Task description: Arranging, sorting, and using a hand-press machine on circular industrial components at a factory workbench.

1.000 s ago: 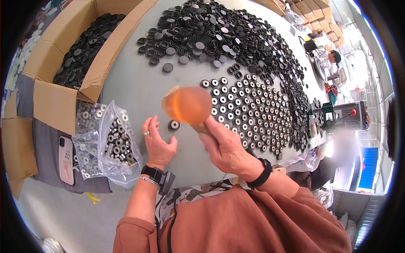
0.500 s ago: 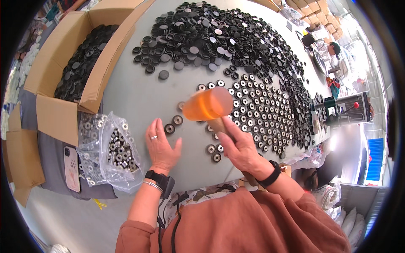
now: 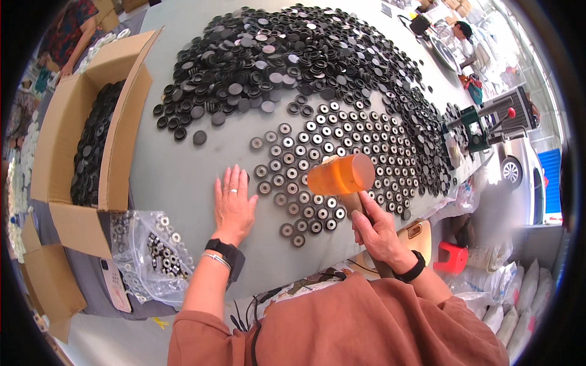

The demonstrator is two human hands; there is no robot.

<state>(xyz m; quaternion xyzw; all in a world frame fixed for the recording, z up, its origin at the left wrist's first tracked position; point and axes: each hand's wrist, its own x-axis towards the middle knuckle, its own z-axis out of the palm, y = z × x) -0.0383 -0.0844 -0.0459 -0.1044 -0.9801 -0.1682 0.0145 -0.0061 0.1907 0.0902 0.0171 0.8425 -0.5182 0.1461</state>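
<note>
Hands are working over a grey table [image 3: 183, 177] strewn with black round discs. The right hand [image 3: 373, 230] is clenching its grip around the wooden handle of a mallet [image 3: 342, 175], whose translucent orange head is hanging just above the rows of discs with pale centres [image 3: 342, 146] laid out flat in front of the person. The left hand [image 3: 232, 204] is lying palm down on the bare table, fingers spread, grip released and holding nothing, its fingertips just beside the nearest discs of the laid-out rows. A ring is showing on one finger, and a dark watch and a thin bracelet are sitting on the wrist.

Farther back, a big loose heap of black discs [image 3: 281, 61] is covering the table. To the left, an open cardboard box [image 3: 116, 146] is holding more black discs. Near the left forearm, a clear plastic bag [image 3: 149, 253] of small metal rings is lying at the table's edge, with a phone [image 3: 115, 283] just beside it. At the right, a green press tool [image 3: 482, 125] is standing on the table.
</note>
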